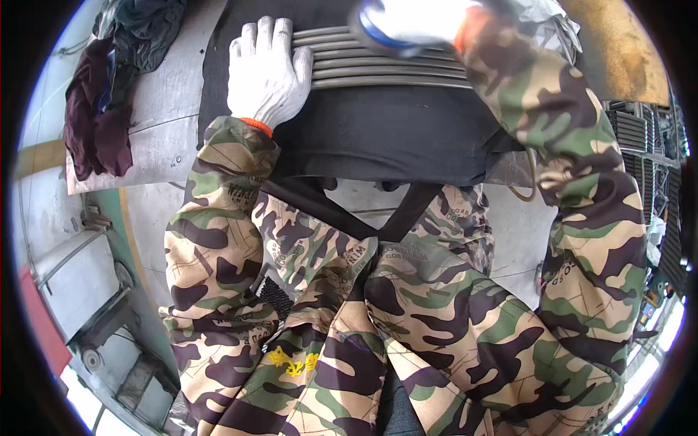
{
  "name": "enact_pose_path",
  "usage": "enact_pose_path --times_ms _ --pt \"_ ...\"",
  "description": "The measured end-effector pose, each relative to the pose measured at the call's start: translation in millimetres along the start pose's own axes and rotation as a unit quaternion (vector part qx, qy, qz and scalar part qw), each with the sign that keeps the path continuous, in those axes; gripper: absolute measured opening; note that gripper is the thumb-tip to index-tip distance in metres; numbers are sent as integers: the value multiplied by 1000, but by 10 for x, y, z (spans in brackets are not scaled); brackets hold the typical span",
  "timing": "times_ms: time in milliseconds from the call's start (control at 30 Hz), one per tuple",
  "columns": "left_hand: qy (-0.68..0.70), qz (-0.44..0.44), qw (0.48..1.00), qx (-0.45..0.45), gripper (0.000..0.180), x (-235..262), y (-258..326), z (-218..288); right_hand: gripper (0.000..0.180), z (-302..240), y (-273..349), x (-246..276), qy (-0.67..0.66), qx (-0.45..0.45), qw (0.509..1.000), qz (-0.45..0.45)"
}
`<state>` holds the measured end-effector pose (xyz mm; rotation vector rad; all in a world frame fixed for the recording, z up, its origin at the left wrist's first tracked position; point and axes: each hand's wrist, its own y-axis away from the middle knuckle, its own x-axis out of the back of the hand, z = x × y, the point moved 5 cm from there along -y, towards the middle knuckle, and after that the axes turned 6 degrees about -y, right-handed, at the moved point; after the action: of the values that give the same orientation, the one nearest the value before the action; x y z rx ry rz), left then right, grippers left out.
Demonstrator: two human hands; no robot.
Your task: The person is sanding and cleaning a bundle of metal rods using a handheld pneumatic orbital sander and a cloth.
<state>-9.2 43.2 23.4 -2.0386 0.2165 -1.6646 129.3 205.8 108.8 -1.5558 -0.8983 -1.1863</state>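
Workshop setting: a grey metal bench (156, 87) runs across the top of my view, with a black cloth (392, 142) draped over its near edge and hanging toward my lap. At ten o'clock a heap of dark red and grey rags (98, 109) lies on the bench, well apart from my hands. At three o'clock, stacks of dark ribbed metal parts (640, 131) stand at the edge of view.

Work piece: a bundle of thin grey metal rods (385, 65) lies on the black cloth at twelve o'clock, set side by side and running left to right.

My left hand (265, 73), in a white knit glove with an orange cuff, rests flat with the fingers spread wide, pressing on the left end of the rods. It grips nothing; it only holds them down.

My right hand (407, 25), also white-gloved, is at one o'clock above the right part of the rods. It is blurred. Whether it is closed or holding anything, I cannot tell.

Progress, as a judgement: the rods look gathered and roughly even, so laying out appears done. The blur suggests work on them is under way, not finished. No finished pieces are visible to me.
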Motion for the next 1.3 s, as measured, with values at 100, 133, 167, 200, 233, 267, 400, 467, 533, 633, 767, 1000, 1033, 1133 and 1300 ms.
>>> enact_pose_path --times_ms 100,133,167,200,233,267,400,467,533,633,767,1000,1033,1133,1300 --pt "26 10 1000 -5 50 20 72 186 25 -41 235 60 -17 14 999 -23" --pt "36 19 999 -9 47 29 40 174 26 15 203 61 -18 11 1000 -7" --pt "46 28 998 -15 45 37 8 167 26 95 175 58 -18 8 1000 9" --pt "63 19 998 -13 41 29 3 91 26 51 84 50 9 33 998 45" --pt "59 21 998 -17 41 19 -27 30 26 47 72 52 8 32 998 51" --pt "45 69 996 -39 40 47 -68 -9 25 52 88 37 -3 20 999 30" --pt "48 79 995 -40 40 3 -124 36 25 50 208 84 -20 5 1000 -5" --pt "36 82 995 -46 41 -38 -124 80 28 172 160 28 -2 -7 1000 -2" --pt "-9 97 994 -53 44 -43 -114 19 28 109 167 81 -6 -12 1000 -14" --pt "5 94 994 -57 45 -46 -136 33 27 -34 288 102 -4 13 1000 -19" --pt "-1 12 999 -33 49 -71 -40 88 25 112 153 18 -17 20 999 20" --pt "5 17 1000 -25 48 -8 -40 70 25 -89 184 109 -28 14 999 -12" --pt "7 9 1000 -23 48 -21 -64 58 26 -9 127 81 -28 1 999 -19" --pt "9 11 1000 -22 47 -20 -14 81 27 63 145 64 -6 -1 1000 -6" --pt "-22 27 999 -41 47 -14 -53 53 27 -192 259 89 -38 26 999 -8"
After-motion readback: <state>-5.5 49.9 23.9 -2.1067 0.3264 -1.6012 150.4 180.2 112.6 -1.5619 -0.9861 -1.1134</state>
